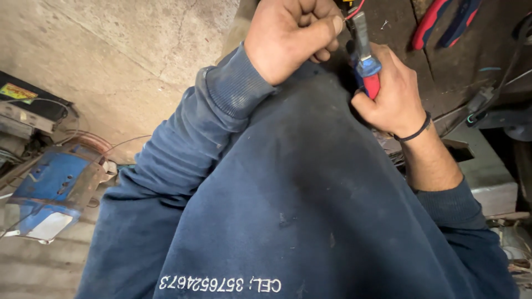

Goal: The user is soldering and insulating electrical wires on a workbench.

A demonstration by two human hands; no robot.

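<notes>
a dark, dirty bench (443,66) sits by a grey floor. the left hand (291,36) pinches a red wire (354,10) tight to keep it steady. the right hand (390,94) squeezes the pliers (364,55), whose tip meets the wire. spare pliers (446,22) lie nearby.

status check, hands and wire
Left hand pinching red wire. Right hand gripping pliers, jaws at the wire. Second pliers lying beside, clear.

A thin red wire (356,9) is pinched at the top edge of view, its end meeting the grey metal nose of upright pliers (363,52) with blue-and-red handles, held just beside it.
</notes>
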